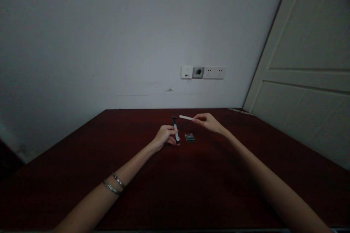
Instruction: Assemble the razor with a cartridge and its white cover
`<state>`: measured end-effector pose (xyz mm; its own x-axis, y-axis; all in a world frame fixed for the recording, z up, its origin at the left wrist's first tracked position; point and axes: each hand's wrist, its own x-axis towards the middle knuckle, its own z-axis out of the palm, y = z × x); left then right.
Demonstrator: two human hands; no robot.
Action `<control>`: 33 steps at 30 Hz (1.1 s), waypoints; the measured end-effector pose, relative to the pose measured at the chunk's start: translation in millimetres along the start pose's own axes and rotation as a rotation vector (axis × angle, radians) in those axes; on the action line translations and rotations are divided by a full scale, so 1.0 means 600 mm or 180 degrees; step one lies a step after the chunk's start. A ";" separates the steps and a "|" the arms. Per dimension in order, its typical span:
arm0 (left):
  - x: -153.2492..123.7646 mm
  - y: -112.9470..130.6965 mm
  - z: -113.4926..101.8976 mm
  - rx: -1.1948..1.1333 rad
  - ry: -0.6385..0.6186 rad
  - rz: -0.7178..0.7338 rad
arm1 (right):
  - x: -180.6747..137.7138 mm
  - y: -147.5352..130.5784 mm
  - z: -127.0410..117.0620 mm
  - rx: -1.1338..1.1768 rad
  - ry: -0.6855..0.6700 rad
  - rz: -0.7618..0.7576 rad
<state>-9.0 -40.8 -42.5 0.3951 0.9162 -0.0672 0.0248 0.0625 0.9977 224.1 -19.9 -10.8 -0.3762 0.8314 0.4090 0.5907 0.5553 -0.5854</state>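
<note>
My left hand (pixel 167 134) is closed around the grey grip of a razor (pixel 176 133), held nearly upright with its narrow black head at the top. Between the thumb and fingers of my right hand (pixel 207 121) is a slim white stick (pixel 185 117). The stick lies almost level, its free end pointing left toward the razor's head, with a small gap between them. A small clear case (pixel 189 137) with teal and dark parts rests on the table, just right of the razor. Its contents are too small to make out.
The dark red table (pixel 175 193) reaches back to a pale wall (pixel 136 43). Sockets and a switch plate (pixel 202 72) sit on the wall above its rear edge. A white panelled door (pixel 306 65) stands along the right side.
</note>
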 end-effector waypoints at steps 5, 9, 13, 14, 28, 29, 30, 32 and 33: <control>-0.005 -0.013 0.006 -0.0153 -0.0068 -0.0132 | 0.012 0.005 0.039 -0.0162 0.0282 -0.0008; -0.010 -0.016 0.011 -0.0190 -0.0152 -0.0223 | 0.011 0.013 0.061 -0.0236 0.0297 -0.0034; -0.011 -0.017 0.009 -0.0305 -0.0100 -0.0110 | 0.003 0.036 0.053 -0.0248 0.0391 0.0071; -0.012 -0.017 0.010 -0.0328 -0.0071 -0.0103 | 0.001 0.041 0.050 -0.0242 0.0416 0.0094; -0.026 -0.009 0.020 -0.0242 -0.0098 -0.0173 | -0.010 0.060 0.033 -0.0210 0.0421 0.0078; -0.026 -0.011 0.019 -0.0244 -0.0083 -0.0165 | -0.011 0.060 0.032 -0.0171 0.0466 0.0067; -0.025 -0.012 0.019 -0.0244 -0.0075 -0.0160 | -0.011 0.056 0.033 -0.0108 0.0532 0.0040; -0.026 -0.016 0.020 -0.0262 -0.0081 -0.0153 | -0.009 0.044 0.041 0.0032 0.0646 -0.0046; -0.026 -0.017 0.021 -0.0282 -0.0108 -0.0135 | -0.008 0.038 0.046 0.0076 0.0653 -0.0092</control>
<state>-4.0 -60.7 -51.4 0.4264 0.8981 -0.1078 -0.0387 0.1371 0.9898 219.8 -10.8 -45.1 -0.2380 0.7947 0.5584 0.5638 0.5812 -0.5869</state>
